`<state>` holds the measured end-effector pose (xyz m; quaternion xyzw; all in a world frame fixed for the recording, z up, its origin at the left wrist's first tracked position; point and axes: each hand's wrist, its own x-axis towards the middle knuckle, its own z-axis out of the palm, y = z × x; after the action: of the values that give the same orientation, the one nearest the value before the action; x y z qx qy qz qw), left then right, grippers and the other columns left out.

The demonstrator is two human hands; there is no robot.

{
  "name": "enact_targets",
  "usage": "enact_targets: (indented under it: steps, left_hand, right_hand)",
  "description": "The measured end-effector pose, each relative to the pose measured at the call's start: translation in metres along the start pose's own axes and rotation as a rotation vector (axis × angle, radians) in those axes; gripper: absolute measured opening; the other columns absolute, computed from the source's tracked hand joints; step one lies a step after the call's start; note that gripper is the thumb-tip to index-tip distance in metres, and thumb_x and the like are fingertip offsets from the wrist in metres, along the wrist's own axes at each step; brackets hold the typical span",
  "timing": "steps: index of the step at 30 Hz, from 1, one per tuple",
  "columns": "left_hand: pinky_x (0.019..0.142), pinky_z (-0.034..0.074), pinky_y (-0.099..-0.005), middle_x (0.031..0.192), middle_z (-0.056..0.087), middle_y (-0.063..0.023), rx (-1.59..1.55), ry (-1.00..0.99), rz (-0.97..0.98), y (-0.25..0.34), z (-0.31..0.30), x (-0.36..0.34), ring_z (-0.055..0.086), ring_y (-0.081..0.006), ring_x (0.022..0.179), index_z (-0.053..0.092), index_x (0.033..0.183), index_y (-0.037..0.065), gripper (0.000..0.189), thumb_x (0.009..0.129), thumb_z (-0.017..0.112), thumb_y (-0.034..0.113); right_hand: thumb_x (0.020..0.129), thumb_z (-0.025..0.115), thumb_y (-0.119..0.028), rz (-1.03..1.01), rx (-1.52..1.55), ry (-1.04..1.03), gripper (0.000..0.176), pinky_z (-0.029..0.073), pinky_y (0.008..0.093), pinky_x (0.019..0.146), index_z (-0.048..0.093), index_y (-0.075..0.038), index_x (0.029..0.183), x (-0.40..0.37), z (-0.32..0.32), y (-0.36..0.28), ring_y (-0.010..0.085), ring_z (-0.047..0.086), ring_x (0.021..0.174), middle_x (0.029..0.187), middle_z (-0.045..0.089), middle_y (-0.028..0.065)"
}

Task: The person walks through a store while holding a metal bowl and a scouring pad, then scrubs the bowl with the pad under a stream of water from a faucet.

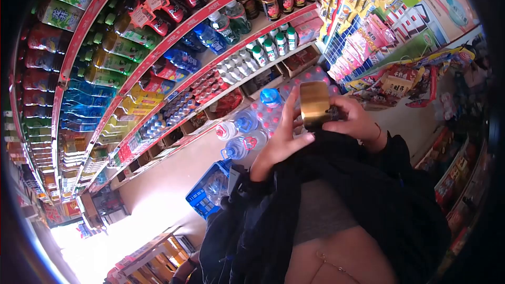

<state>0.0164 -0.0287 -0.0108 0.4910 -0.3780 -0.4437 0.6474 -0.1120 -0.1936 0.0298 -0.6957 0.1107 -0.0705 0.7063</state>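
Observation:
A gold-coloured metal tin (314, 102), shiny and box-shaped, is held up in front of my chest. My right hand (353, 119) grips its right side, fingers bent round the edge and thumb low. A small dark patch shows between those fingers and the tin. On the other side, my left hand (283, 139) has its fingers stretched up along the tin's left edge and its thumb spread away below. Some of its fingertips pass behind the tin. Black sleeves reach both wrists.
Drink shelves (158, 47) curve along the left and top. Large water bottles (239, 147) and a blue basket (208, 189) stand on the floor near my left arm. Snack packets (368, 42) hang at upper right; another stocked shelf (457, 173) runs along the right.

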Motion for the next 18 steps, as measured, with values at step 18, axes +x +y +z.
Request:
enact_targets:
  steps: [18]
  left_hand:
    - [0.095, 0.038, -0.0470, 0.132, 0.027, -0.0195, 0.539, 0.127, 0.357, 0.010, -0.002, -0.004, 0.034, -0.0346, 0.124, 0.024, 0.131, 0.011, 0.098, 0.054, 0.084, 0.011]
  right_hand:
    - [0.077, 0.062, -0.002, 0.446, 0.887, -0.267, 0.044, 0.037, 0.0201, 0.046, 0.047, 0.000, 0.118, 0.012, -0.013, 0.007, 0.0090, 0.050, 0.054, 0.081, 0.056, 0.0035]
